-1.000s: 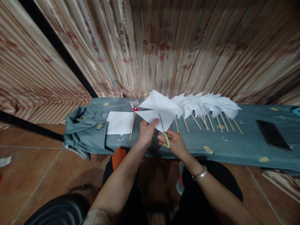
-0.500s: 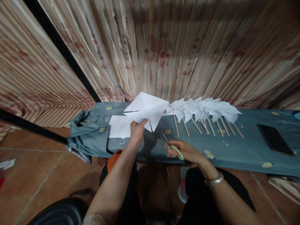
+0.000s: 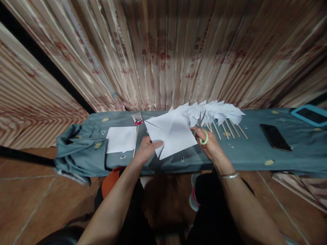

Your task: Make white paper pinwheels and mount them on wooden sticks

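Observation:
A white sheet of paper (image 3: 176, 132), with slits cut in from its corners, is raised over the cloth-covered table. My left hand (image 3: 147, 149) pinches its lower left part, thumb on top. My right hand (image 3: 206, 140) is closed around a pair of scissors (image 3: 203, 136) with pale green handles, their blades parted and pointing up and away. The fingers of that hand are at the paper's right edge; whether they grip it is hard to tell. Behind and to the right lies a row of white paper pinwheels (image 3: 217, 112) on wooden sticks, partly hidden by the sheet.
A stack of white paper (image 3: 121, 139) lies at left beside a wooden stick (image 3: 136, 141). Near the back is a small open box (image 3: 138, 118) of small dark pieces. A black phone (image 3: 275, 137) and a blue-framed device (image 3: 310, 114) lie at right. A curtain (image 3: 163, 51) hangs behind.
The sheet has turned and come nearer to me, uncovering the small box and a stick. My right hand has moved up to the sheet's right edge, and the scissors now point upward. The view has shifted.

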Demonstrator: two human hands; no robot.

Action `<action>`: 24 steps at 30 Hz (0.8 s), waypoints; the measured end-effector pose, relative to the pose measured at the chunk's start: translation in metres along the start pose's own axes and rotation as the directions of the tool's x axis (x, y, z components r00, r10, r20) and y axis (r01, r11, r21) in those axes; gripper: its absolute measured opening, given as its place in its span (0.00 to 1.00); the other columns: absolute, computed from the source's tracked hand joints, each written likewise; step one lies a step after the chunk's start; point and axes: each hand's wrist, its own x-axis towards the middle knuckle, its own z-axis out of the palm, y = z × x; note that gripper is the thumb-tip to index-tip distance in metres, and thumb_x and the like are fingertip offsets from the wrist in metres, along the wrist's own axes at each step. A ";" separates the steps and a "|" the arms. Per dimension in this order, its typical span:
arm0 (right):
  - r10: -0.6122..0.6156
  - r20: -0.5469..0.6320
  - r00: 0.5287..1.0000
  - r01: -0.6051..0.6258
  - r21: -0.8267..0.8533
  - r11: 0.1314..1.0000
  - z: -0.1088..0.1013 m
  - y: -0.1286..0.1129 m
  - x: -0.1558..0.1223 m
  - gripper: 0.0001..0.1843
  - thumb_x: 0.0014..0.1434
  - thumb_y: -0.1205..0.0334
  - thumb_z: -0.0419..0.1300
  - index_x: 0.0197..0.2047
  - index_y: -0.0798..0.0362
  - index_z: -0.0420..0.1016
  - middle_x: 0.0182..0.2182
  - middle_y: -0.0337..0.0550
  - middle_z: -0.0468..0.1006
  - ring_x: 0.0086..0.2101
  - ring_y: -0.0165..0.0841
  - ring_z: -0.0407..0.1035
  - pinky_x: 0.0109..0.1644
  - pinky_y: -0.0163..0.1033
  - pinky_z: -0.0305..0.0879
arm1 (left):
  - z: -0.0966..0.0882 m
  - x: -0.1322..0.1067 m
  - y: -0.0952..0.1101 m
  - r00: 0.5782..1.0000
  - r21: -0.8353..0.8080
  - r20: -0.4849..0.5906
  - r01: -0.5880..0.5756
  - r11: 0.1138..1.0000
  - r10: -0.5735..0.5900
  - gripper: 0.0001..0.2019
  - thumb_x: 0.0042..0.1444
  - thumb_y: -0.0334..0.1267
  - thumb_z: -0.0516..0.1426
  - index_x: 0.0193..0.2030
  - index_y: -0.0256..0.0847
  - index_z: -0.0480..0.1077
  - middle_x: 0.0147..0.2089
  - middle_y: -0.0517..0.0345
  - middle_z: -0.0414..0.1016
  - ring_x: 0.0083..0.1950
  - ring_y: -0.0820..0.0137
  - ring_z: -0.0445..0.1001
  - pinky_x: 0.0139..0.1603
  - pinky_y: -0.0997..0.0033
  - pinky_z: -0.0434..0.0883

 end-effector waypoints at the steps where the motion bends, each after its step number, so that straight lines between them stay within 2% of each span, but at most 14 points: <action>1: 0.005 0.014 1.000 -0.004 -0.014 1.000 0.000 -0.001 0.001 0.26 0.39 0.40 0.71 0.34 0.52 0.79 0.20 0.32 0.69 0.22 0.25 0.60 0.24 0.33 0.56 | 0.001 -0.001 -0.001 1.000 0.022 0.011 0.014 1.000 -0.014 0.11 0.29 0.34 0.69 0.23 0.35 0.77 0.22 0.59 0.77 0.24 0.72 0.71 0.30 0.73 0.67; 5: 0.059 0.097 0.994 -0.056 -0.033 0.998 0.004 -0.001 -0.001 0.21 0.36 0.49 0.75 0.29 0.53 0.77 0.20 0.32 0.72 0.23 0.26 0.63 0.27 0.32 0.59 | 0.003 -0.003 -0.001 0.995 0.068 0.074 0.061 0.996 -0.066 0.09 0.28 0.34 0.68 0.21 0.34 0.76 0.20 0.60 0.74 0.21 0.75 0.67 0.25 0.75 0.63; 8: 0.125 0.143 0.982 -0.130 0.022 0.991 0.010 0.002 -0.002 0.20 0.32 0.55 0.77 0.28 0.53 0.77 0.22 0.33 0.77 0.23 0.27 0.67 0.29 0.33 0.63 | 0.004 -0.003 0.000 0.994 0.055 0.070 0.079 0.995 -0.083 0.10 0.28 0.34 0.69 0.20 0.33 0.76 0.20 0.60 0.74 0.21 0.75 0.67 0.25 0.75 0.62; 10: 0.132 0.114 0.985 -0.140 0.068 0.988 0.013 0.004 -0.001 0.20 0.30 0.57 0.77 0.28 0.52 0.77 0.22 0.33 0.78 0.22 0.28 0.68 0.30 0.34 0.64 | 0.006 -0.004 0.003 0.994 -0.022 0.057 0.091 0.996 -0.090 0.11 0.30 0.36 0.69 0.23 0.34 0.76 0.22 0.57 0.76 0.25 0.69 0.72 0.29 0.72 0.67; 12: 0.104 0.062 0.993 -0.111 0.125 0.986 0.016 0.007 0.001 0.20 0.30 0.57 0.77 0.28 0.52 0.77 0.21 0.33 0.78 0.23 0.28 0.69 0.30 0.34 0.65 | 0.010 -0.005 0.006 0.993 -0.171 0.062 0.114 0.979 -0.105 0.14 0.35 0.41 0.68 0.28 0.34 0.77 0.28 0.52 0.79 0.35 0.61 0.78 0.39 0.65 0.72; 15: 0.045 -0.042 0.998 -0.036 0.214 0.976 0.022 0.012 0.005 0.18 0.32 0.57 0.76 0.28 0.52 0.78 0.23 0.35 0.79 0.26 0.31 0.72 0.34 0.36 0.67 | 0.017 -0.008 0.010 0.983 -0.387 0.115 0.178 0.904 -0.145 0.17 0.45 0.47 0.64 0.37 0.37 0.77 0.38 0.49 0.81 0.49 0.55 0.77 0.52 0.56 0.72; 19: 0.020 -0.139 0.990 0.024 0.312 0.950 0.032 0.019 0.010 0.18 0.34 0.57 0.75 0.29 0.51 0.77 0.27 0.37 0.81 0.32 0.36 0.75 0.38 0.40 0.70 | 0.026 -0.011 0.006 0.967 -0.530 0.144 0.254 0.809 -0.209 0.15 0.52 0.46 0.61 0.42 0.39 0.74 0.45 0.50 0.80 0.50 0.58 0.77 0.58 0.52 0.69; 22: 0.009 -0.160 0.987 0.052 0.369 0.928 0.037 0.021 0.014 0.18 0.35 0.58 0.74 0.30 0.51 0.76 0.28 0.38 0.82 0.34 0.37 0.75 0.39 0.41 0.71 | 0.030 -0.011 0.002 0.965 -0.620 0.118 0.257 0.741 -0.236 0.14 0.53 0.45 0.61 0.42 0.40 0.73 0.45 0.50 0.79 0.50 0.59 0.77 0.61 0.51 0.67; 24: -0.009 -0.184 0.983 0.081 0.387 0.918 0.040 0.021 0.016 0.18 0.35 0.58 0.74 0.30 0.51 0.76 0.27 0.38 0.81 0.33 0.37 0.75 0.39 0.41 0.71 | 0.032 -0.010 0.000 0.967 -0.634 0.102 0.244 0.734 -0.233 0.12 0.54 0.44 0.61 0.41 0.40 0.73 0.44 0.52 0.79 0.49 0.61 0.78 0.62 0.52 0.66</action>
